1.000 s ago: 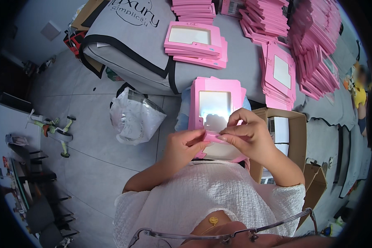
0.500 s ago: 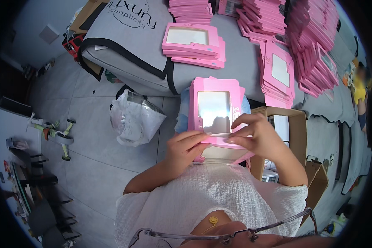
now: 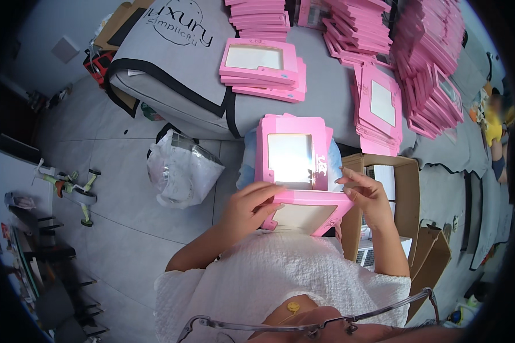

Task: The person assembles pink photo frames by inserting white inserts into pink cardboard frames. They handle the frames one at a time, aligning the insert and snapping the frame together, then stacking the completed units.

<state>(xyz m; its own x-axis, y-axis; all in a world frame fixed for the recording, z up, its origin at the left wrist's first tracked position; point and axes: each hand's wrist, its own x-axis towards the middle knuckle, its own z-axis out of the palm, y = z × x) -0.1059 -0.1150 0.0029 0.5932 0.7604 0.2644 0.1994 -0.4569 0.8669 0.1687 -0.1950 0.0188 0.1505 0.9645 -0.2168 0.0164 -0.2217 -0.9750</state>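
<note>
A pink windowed cardboard box (image 3: 312, 198) is tilted up against my lap, its flat edge facing upward. My left hand (image 3: 249, 207) grips its left end, fingers along the top edge and thumb lower down. At the right end my right hand (image 3: 371, 197) has its thumb at the corner, with the index finger raised a little off the edge; its other fingers are partly hidden. Just beyond lies a stack of similar pink boxes (image 3: 262, 150), the topmost with its clear window reflecting light, resting on something light blue.
Ahead, a grey sofa (image 3: 320, 111) carries several piles of pink boxes (image 3: 257, 60). An opened brown carton (image 3: 407, 188) with white items stands at my right. To the left, a filled plastic bag (image 3: 183, 171) and a small child's bike (image 3: 77, 191) are on the tiled floor. Another person is at far right.
My right hand has slid right along the box's edge to its end, and its fingers have spread somewhat. The left hand keeps its hold. The view has shifted slightly.
</note>
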